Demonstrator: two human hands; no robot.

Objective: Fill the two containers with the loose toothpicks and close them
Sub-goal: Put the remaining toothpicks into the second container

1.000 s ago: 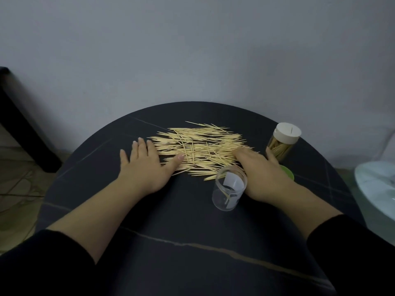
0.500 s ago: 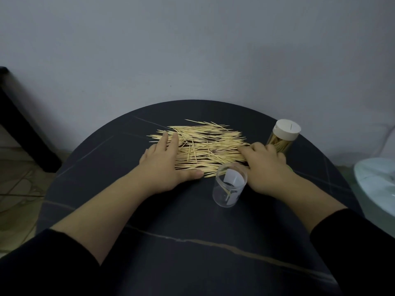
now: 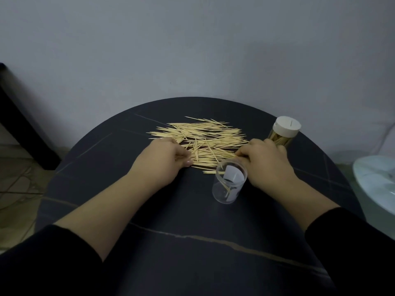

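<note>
One counter (image 3: 192, 221); two hands on it, the left hand (image 3: 164, 159) and the right hand (image 3: 265, 161); two black sleeves, the left sleeve (image 3: 42, 263) and the right sleeve (image 3: 352, 242). Two containers: one open container (image 3: 228, 184), clear with one white label, and one capped container (image 3: 282, 138); one white lid (image 3: 287, 126), on the capped one. Toothpicks (image 3: 205, 135) in one loose heap, far too many to count; a few more inside the open container, the exact number unclear; one packed bundle in the capped one, uncountable. One pale round surface (image 3: 376, 180) at the right edge; one dark furniture leg (image 3: 21, 129) at the left.
</note>
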